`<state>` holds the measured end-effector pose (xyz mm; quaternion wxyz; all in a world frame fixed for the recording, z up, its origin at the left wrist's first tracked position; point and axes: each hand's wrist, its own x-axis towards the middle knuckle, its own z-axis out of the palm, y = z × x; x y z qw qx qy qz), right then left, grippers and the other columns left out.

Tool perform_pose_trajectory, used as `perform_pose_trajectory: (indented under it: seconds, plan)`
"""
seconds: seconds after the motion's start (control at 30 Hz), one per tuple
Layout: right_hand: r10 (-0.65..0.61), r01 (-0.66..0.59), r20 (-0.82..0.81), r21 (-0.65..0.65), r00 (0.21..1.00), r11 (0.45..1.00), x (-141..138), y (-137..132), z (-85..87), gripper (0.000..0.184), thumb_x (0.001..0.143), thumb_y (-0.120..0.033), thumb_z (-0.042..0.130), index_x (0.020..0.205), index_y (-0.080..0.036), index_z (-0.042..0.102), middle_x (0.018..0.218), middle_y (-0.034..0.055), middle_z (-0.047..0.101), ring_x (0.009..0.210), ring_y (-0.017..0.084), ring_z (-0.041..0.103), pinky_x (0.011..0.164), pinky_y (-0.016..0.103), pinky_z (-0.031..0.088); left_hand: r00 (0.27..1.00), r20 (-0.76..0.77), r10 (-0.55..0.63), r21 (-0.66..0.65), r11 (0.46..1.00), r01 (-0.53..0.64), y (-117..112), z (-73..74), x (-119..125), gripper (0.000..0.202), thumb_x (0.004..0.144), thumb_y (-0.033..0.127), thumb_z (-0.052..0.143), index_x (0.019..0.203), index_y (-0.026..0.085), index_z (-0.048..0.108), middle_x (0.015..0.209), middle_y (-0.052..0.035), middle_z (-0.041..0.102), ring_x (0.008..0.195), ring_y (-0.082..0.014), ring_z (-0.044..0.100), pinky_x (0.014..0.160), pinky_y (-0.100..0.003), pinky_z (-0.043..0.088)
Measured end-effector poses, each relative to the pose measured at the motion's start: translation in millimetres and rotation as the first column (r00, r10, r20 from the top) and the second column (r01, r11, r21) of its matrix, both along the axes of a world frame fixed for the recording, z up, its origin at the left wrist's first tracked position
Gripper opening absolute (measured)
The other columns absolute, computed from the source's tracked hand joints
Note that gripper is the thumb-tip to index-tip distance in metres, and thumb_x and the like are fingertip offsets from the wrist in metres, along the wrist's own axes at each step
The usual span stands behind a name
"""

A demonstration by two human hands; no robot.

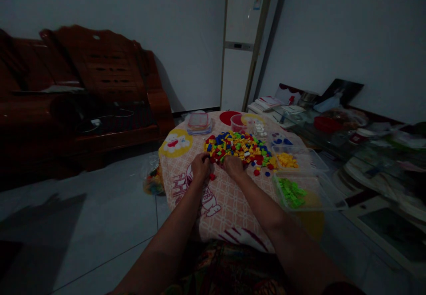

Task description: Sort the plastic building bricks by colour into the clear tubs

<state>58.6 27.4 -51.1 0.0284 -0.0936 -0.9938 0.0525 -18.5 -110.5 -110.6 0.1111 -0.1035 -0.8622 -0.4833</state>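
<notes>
A mixed pile of toy building bricks (238, 146) in red, yellow, blue and green lies on a round table with a patterned pink tablecloth (229, 202). My left hand (200, 167) is at the pile's left edge, its fingers curled together; what they hold, if anything, is too dark to make out. Close beside it on the cloth lies a red brick (212, 177). At the pile's near edge, my right hand (233, 166) is closed, with its fingertips hidden among the bricks. A few loose pieces, including a blue one (267, 174), lie to its right.
Clear trays on the right hold yellow bricks (286, 160) and green bricks (292, 193). Behind the pile stand a pink tub (241, 123), white pieces (260, 129) and stacked lidded boxes (199, 123). A cluttered glass table (319, 131) adjoins on the right; a wooden sofa (100, 77) stands left.
</notes>
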Motion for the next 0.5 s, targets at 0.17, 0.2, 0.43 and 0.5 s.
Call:
perform_pose_trajectory:
  seconds: [0.17, 0.2, 0.43, 0.5]
  plan:
    - [-0.01, 0.004, -0.116, -0.049, 0.993, 0.999, 11.9, 5.6, 3.1, 0.026, 0.096, -0.018, 0.052, 0.111, -0.013, 0.071, 0.109, 0.0176, 0.076, 0.105, 0.024, 0.072, 0.088, 0.029, 0.053, 1.0, 0.001, -0.006, 0.003, 1.0, 0.006, -1.3, 2.0, -0.4, 0.036, 0.08, 0.017, 0.055, 0.108, 0.022, 0.076, 0.114, -0.0063, 0.076, 0.107, -0.0229, 0.069, 0.098, -0.034, 0.051]
    - [-0.031, 0.015, -0.162, -0.101, 0.986, 0.995, 14.1, 8.6, 2.9, 0.025, 0.094, -0.017, 0.052, 0.11, -0.014, 0.071, 0.108, 0.0159, 0.076, 0.104, 0.023, 0.072, 0.088, 0.029, 0.053, 1.0, 0.001, -0.006, 0.002, 1.0, 0.006, -1.2, 2.0, -0.3, 0.036, 0.08, 0.017, 0.055, 0.109, 0.022, 0.076, 0.114, -0.0063, 0.076, 0.107, -0.0231, 0.069, 0.099, -0.035, 0.051]
    - [-0.565, 0.029, -0.2, -0.928, 0.801, 0.37, 20.1, 51.8, -10.8, 0.012, 0.075, -0.022, 0.06, 0.085, -0.019, 0.066, 0.054, -0.0037, 0.063, 0.049, 0.016, 0.064, 0.048, 0.024, 0.053, 1.0, 0.011, 0.017, 0.049, 0.999, -0.018, 0.8, 1.0, 1.1, 0.035, 0.081, 0.017, 0.055, 0.109, 0.02, 0.077, 0.114, -0.0075, 0.076, 0.109, -0.0243, 0.069, 0.1, -0.036, 0.051]
    - [-0.607, -0.004, -0.208, -0.948, 0.767, 0.319, 14.3, 72.1, -5.8, 0.01, 0.074, -0.02, 0.059, 0.083, -0.019, 0.063, 0.049, -0.0051, 0.058, 0.042, 0.015, 0.059, 0.043, 0.024, 0.052, 1.0, 0.016, 0.014, 0.05, 0.999, -0.014, 0.6, 1.9, 1.1, 0.035, 0.08, 0.016, 0.056, 0.108, 0.021, 0.077, 0.114, -0.0072, 0.076, 0.108, -0.0245, 0.069, 0.1, -0.037, 0.052]
